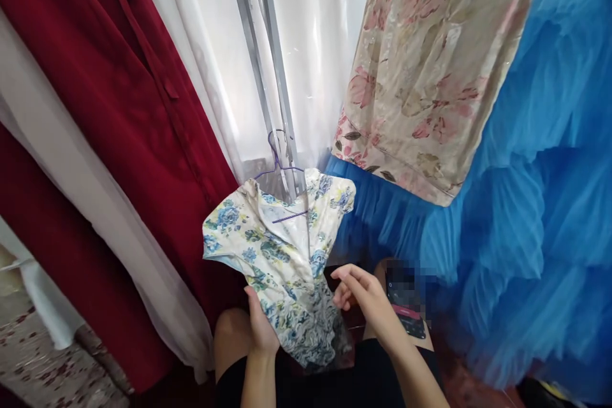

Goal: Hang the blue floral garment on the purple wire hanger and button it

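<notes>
The floral dress (272,245) hangs tilted on its purple hanger (277,166) above the lap (373,373). The left hand's (262,326) grip clasps its lower side, fingers hidden behind; the right hand's (361,293) curls just beside it, whether pinching anything I cannot tell. Should the left slacken, the fabric could slip or crease

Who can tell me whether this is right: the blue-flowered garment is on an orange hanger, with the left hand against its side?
The hanger's colour is wrong: the head view shows the hanger is purple, not orange. The blue-flowered garment is on it, with the left hand against its side.
</notes>
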Tool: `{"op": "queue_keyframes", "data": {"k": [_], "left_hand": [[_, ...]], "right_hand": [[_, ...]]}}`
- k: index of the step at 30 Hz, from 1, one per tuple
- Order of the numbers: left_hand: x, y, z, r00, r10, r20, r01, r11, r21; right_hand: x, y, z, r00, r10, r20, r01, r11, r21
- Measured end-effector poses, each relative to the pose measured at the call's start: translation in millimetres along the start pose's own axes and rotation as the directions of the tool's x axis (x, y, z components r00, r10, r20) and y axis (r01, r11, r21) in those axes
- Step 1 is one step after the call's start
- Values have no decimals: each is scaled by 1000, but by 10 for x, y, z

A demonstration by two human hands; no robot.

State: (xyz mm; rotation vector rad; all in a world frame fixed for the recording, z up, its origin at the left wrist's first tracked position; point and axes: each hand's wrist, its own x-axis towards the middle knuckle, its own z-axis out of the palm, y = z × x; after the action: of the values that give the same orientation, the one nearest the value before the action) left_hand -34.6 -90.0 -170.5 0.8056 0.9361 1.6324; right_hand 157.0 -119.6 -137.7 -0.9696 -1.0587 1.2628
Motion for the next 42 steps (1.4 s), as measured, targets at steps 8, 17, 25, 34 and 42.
{"op": "queue_keyframes", "data": {"k": [8, 17, 25, 34, 42], "left_hand": [[-165, -94, 70, 981, -163, 106, 146, 978, 151], [14, -126, -111, 998, -50, -24, 54, 976, 213], [140, -230, -223, 771, 583, -257, -407, 761, 504], [-220, -280, 365, 921, 289, 260, -387, 752, 533], [-249, -86, 363, 836, 333, 435, -538, 650, 537]], "right_hand": [[386, 233, 275, 990, -143, -14, 136, 964, -230], [116, 110, 231, 995, -94, 45, 98, 988, -121], [151, 124, 223, 999, -29, -44, 25, 996, -86], [80, 63, 416, 1000, -23, 2, 23, 1000, 3], [136, 19, 361, 997, 33, -71, -26, 995, 99]]}}
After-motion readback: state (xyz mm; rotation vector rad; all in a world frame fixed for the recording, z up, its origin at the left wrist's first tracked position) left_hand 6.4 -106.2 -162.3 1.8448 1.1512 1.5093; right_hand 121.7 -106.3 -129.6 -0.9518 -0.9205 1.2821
